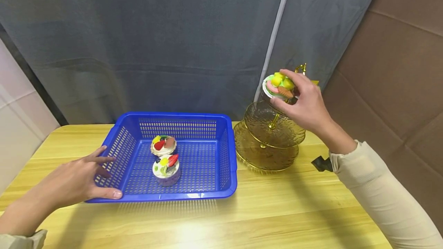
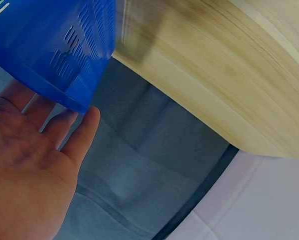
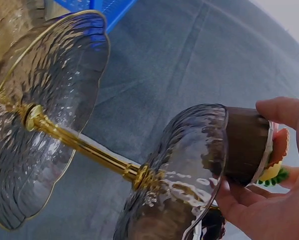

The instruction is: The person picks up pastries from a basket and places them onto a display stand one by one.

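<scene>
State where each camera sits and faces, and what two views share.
Head: on the head, facing forward and down at blue basket and tiered stand; left hand and right hand show.
Left wrist: worn there, facing basket and curtain; left hand shows.
Right wrist: worn there, facing the stand; right hand shows, gripping a cupcake.
Head and right wrist share stand and cupcake.

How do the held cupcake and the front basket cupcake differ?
Cup: held cupcake dark brown, front basket cupcake pale.
Place: held cupcake in right grip at stand's top tier; front basket cupcake in blue basket.
Topping: held cupcake has a brown shell-like piece, front basket cupcake a red slice.
Shared: both toppings include yellow.
</scene>
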`<move>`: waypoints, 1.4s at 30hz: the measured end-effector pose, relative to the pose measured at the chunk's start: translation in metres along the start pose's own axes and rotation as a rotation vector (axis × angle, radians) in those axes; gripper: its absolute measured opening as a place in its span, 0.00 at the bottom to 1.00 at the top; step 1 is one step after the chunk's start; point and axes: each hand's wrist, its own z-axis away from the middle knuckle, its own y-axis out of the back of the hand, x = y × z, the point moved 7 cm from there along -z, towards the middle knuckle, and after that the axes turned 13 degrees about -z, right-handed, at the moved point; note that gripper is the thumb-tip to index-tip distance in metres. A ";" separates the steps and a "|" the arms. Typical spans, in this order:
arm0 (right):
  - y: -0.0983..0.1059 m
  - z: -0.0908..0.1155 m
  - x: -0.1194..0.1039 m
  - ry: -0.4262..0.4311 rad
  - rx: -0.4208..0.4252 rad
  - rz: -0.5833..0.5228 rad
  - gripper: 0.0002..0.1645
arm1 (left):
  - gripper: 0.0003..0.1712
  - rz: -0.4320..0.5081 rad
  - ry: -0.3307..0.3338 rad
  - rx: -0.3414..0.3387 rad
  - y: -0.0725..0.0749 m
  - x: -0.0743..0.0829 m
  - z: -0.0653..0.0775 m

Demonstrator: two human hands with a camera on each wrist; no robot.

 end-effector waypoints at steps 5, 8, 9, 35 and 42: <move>-0.001 0.002 0.004 -0.008 0.003 0.040 0.38 | 0.53 -0.001 0.004 -0.004 -0.001 0.000 0.001; -0.004 0.003 0.008 -0.031 -0.015 0.062 0.39 | 0.54 -0.005 0.008 -0.006 -0.002 -0.001 0.001; -0.005 0.003 0.009 -0.038 -0.022 0.069 0.39 | 0.54 -0.006 0.008 -0.007 -0.002 -0.001 0.001; -0.013 0.009 0.005 -0.026 -0.014 0.373 0.33 | 0.51 0.000 -0.006 0.012 -0.001 0.000 0.000; -0.016 0.014 0.000 0.033 -0.015 0.466 0.34 | 0.49 -0.004 -0.007 0.014 0.000 0.000 0.001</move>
